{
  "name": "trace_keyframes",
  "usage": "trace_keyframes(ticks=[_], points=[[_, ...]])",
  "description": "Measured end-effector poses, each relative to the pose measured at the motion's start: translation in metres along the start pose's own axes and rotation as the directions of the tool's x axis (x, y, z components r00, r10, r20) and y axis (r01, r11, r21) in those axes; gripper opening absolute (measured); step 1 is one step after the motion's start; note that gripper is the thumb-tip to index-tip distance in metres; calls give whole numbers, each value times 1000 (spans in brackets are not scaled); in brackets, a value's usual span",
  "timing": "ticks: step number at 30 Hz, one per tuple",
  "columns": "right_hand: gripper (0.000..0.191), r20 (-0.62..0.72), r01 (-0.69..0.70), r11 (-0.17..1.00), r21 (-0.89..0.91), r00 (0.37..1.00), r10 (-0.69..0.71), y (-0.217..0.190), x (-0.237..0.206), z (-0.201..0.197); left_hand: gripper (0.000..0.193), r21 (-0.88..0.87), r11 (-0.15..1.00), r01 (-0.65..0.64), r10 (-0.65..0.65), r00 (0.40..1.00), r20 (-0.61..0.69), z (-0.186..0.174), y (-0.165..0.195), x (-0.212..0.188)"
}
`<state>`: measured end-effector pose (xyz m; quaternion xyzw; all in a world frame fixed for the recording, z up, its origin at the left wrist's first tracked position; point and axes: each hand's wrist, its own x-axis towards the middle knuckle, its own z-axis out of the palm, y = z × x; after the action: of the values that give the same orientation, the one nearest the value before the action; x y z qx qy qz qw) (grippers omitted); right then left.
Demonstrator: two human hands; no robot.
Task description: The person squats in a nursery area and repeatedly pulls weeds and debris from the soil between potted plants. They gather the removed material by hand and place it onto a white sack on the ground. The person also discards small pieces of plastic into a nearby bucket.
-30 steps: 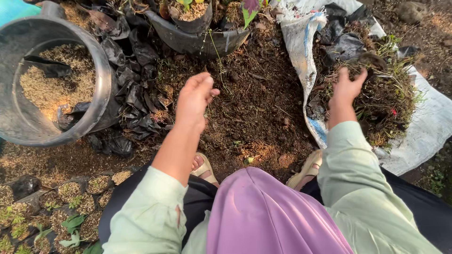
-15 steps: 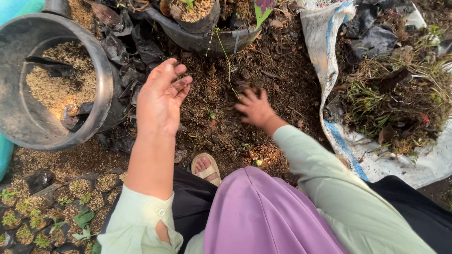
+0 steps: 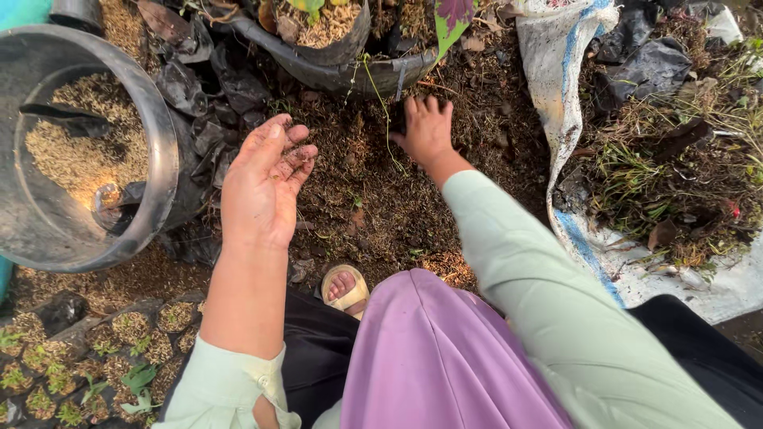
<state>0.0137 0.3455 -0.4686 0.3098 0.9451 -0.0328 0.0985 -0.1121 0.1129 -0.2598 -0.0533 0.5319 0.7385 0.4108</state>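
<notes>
- Right hand (image 3: 427,131) rests spread on the soil (image 3: 373,199), gripping nothing.
- Left hand (image 3: 262,179) hovers open, crumbs on its palm.
- Soil looks loose and light; scoop with cupped hands.

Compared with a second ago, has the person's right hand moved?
Yes. The right hand left the plant pile on the white sack and swung left onto the soil, near the black pot.

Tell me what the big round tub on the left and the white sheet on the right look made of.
Tub: looks like black rubber or soft plastic, matte, with a thick scuffed rim. White sheet: apparently woven plastic sacking, going by its crumpled folds and blue stripe; the weave itself is too fine to confirm.
</notes>
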Motion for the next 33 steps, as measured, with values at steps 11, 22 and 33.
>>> trace_keyframes(ticks=[11,22,33], points=[[29,32,-171,948,268,985,168,75,-33,-16,25,37,999,15,-16,1000,17,1,-16,7],[51,551,-668,200,716,718,425,112,-122,-39,27,106,994,23,-29,998,52,10,-44,26],[25,316,-318,-4,948,942,114,3,-155,-91,51,200,979,30,-32,999,6,56,-105,40]])
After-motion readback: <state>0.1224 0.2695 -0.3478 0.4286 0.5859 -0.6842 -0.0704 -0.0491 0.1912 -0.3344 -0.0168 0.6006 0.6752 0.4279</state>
